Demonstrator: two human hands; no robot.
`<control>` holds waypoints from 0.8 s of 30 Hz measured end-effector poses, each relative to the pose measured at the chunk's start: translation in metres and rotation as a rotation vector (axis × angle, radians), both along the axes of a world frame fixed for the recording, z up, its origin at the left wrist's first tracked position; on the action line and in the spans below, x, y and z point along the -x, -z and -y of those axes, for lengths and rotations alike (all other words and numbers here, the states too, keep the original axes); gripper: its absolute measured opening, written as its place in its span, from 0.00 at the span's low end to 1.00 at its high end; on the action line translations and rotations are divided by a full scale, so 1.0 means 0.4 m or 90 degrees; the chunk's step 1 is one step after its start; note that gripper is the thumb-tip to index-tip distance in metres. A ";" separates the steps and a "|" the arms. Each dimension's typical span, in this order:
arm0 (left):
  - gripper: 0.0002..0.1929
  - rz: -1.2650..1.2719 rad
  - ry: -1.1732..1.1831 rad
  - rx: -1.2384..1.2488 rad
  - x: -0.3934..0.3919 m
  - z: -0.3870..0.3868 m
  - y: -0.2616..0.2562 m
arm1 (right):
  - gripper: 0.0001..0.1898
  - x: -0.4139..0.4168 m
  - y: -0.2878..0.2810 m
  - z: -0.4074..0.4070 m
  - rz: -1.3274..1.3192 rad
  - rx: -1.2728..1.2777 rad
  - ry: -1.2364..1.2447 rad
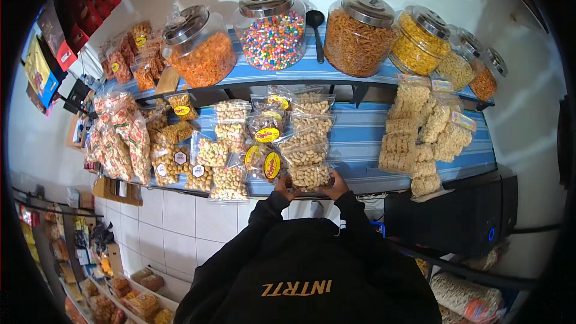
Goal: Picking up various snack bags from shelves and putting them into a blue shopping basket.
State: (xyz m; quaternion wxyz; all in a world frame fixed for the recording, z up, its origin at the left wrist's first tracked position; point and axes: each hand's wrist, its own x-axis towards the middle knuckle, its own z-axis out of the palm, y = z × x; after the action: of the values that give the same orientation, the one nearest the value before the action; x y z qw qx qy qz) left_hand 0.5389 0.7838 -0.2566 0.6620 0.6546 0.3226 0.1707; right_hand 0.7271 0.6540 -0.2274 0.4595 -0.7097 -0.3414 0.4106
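Between my left hand (pixel 283 189) and my right hand (pixel 338 186) is a clear plastic bag of peanuts in their shells (pixel 310 177), gripped at its two sides near the front edge of the table. Behind it, more bags of unshelled peanuts (pixel 303 148) overlap in a column. Just left of these lie clear bags of dark snacks (pixel 266 131) with yellow oval labels. Further left is a column of bags with pale round snacks (pixel 230 134), some with coloured bits. My fingertips are partly hidden by the bag.
The table has a blue striped cloth (pixel 355 144). Above it, a raised shelf holds lidded jars, among them one of multicoloured candy balls (pixel 275 38), and a black ladle (pixel 317 31). Noodle packs (pixel 400 130) lie to the right, above a black computer case (pixel 445 220). Large snack bags (pixel 119 139) stand left.
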 end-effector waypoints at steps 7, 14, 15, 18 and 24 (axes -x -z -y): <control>0.25 -0.066 0.006 0.025 0.011 -0.006 -0.014 | 0.36 -0.024 -0.022 -0.022 -0.157 -0.017 -0.032; 0.23 0.010 -0.171 -0.227 -0.008 0.014 -0.026 | 0.35 -0.052 -0.012 -0.064 0.167 -0.079 -0.073; 0.23 0.003 -0.168 -0.197 -0.012 0.011 -0.027 | 0.35 -0.053 -0.012 -0.070 0.218 -0.119 -0.086; 0.22 0.056 -0.156 0.078 -0.026 0.000 -0.027 | 0.39 -0.058 -0.022 -0.082 0.195 -0.092 -0.067; 0.20 0.122 -0.153 0.074 -0.041 0.006 -0.051 | 0.38 -0.064 -0.027 -0.076 -0.014 -0.050 -0.075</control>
State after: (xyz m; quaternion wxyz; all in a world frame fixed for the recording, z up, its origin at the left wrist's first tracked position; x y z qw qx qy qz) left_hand 0.5553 0.7815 -0.2362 0.7012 0.5525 0.3434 0.2917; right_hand 0.7528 0.6845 -0.2168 0.4659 -0.6651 -0.3936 0.4309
